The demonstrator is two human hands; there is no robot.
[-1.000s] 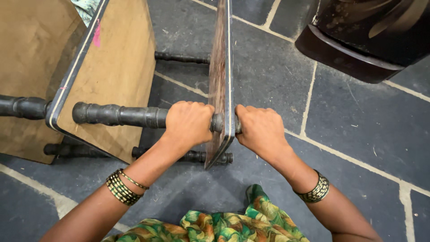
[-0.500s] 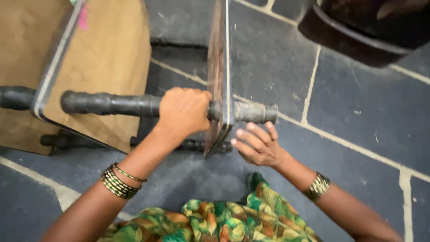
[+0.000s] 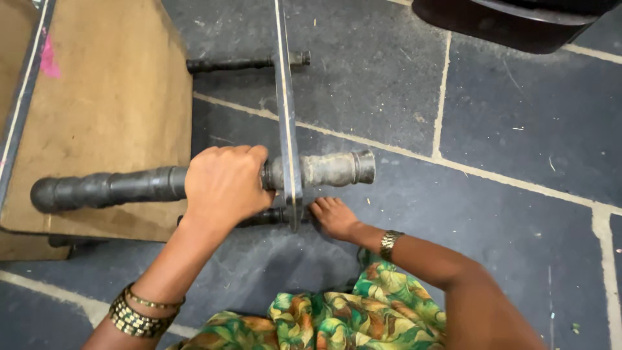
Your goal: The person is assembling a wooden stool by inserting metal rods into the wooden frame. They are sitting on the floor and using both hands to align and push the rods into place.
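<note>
The left hand (image 3: pixel 223 185) wraps the rod (image 3: pixel 110 188) left of the upright panel (image 3: pixel 285 116) (right hand (image 3: pixel 334 217) below).

Turned rod (image 3: pixel 129 186) looks dull, worn dark wood; board (image 3: pixel 110 104) matt brown; floor (image 3: pixel 518 129) rough grey stone.

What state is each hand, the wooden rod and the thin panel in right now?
Left hand: closed around the dark turned rod.
Right hand: low, at the panel's bottom edge, off the rod.
Dark turned rod: horizontal, passing through the panel.
Thin panel: upright, seen edge-on.
</note>
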